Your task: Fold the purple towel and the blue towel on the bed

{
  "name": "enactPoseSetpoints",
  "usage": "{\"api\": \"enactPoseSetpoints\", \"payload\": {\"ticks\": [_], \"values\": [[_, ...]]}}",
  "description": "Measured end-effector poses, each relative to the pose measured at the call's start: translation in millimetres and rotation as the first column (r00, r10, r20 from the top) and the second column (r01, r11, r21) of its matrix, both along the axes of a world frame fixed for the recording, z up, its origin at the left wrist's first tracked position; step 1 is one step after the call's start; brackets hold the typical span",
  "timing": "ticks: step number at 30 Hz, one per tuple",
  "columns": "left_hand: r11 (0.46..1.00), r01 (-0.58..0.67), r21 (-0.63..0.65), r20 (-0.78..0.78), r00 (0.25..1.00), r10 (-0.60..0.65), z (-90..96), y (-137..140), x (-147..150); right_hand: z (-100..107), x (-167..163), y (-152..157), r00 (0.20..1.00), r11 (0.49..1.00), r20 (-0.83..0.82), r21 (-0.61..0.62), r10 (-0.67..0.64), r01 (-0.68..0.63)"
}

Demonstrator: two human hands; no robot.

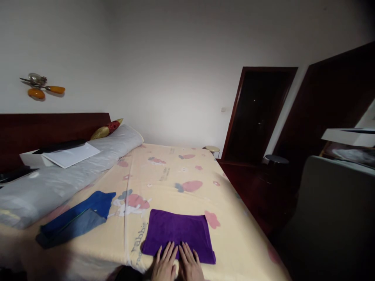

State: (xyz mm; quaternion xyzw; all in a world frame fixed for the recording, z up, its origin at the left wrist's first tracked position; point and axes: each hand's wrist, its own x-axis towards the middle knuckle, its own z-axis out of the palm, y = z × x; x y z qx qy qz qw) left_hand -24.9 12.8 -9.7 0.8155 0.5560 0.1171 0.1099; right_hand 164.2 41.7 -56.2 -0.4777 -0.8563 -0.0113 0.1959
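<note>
Cloth [177, 229], purple and apparently folded, lay flat on the bed [234, 234]. The left hand [164, 265] and right hand [191, 265] rested on its near edge, fingers [167, 252] extended and gripping nothing. It appeared light, soft and limp, best taken by its corners.

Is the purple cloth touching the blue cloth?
No, the purple cloth lies apart from the blue cloth, with patterned bedsheet showing between them.

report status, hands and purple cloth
Left hand, right hand: open, on purple cloth, near edge. Cloth lies flat on bed. Blue cloth leftward, clear of hands.
</note>
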Motion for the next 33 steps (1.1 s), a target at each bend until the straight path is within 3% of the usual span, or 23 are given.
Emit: {"api": "enactPoseSetpoints", "payload": {"ticks": [6, 11, 15, 20, 25, 29, 33], "values": [[1.000, 0.021, -0.019, -0.039, 0.999, -0.022, -0.8, 4.6, -8.8, -2.3, 6.2, 3.6, 1.000, 1.000, 0.020, 0.016, -0.003, 0.003], [0.983, 0.027, 0.180, -0.105, 0.994, -0.008, -14.3, 3.3, -48.5, -8.5, 37.3, 5.3, 0.996, 0.994, 0.021, 0.076, -0.085, 0.084], [0.972, -0.002, 0.236, -0.154, 0.987, 0.039, -19.5, -1.0, -73.6, -2.5, 71.3, 7.5, 0.997, 0.997, 0.020, -0.027, -0.073, 0.073], [0.982, -0.093, 0.166, -0.193, 0.973, 0.125, -10.9, 3.2, -67.7, 9.0, 86.6, 10.9, 0.997, 0.983, -0.024, -0.168, -0.078, 0.073], [0.952, -0.294, 0.089, -0.211, 0.928, 0.307, 0.7, 16.0, -54.4, 0.9, 81.4, 16.2, 0.993, 0.994, -0.060, -0.028, -0.105, 0.103], [0.940, -0.339, 0.037, -0.175, 0.924, 0.340, 10.8, 22.8, -51.5, -6.0, 77.6, 19.5, 0.978, 0.972, -0.077, 0.121, -0.193, 0.202], [0.929, -0.370, -0.011, -0.160, 0.918, 0.363, 15.9, 24.2, -49.4, -9.3, 78.4, 23.6, 0.977, 0.953, -0.075, 0.218, -0.197, 0.209]]}}
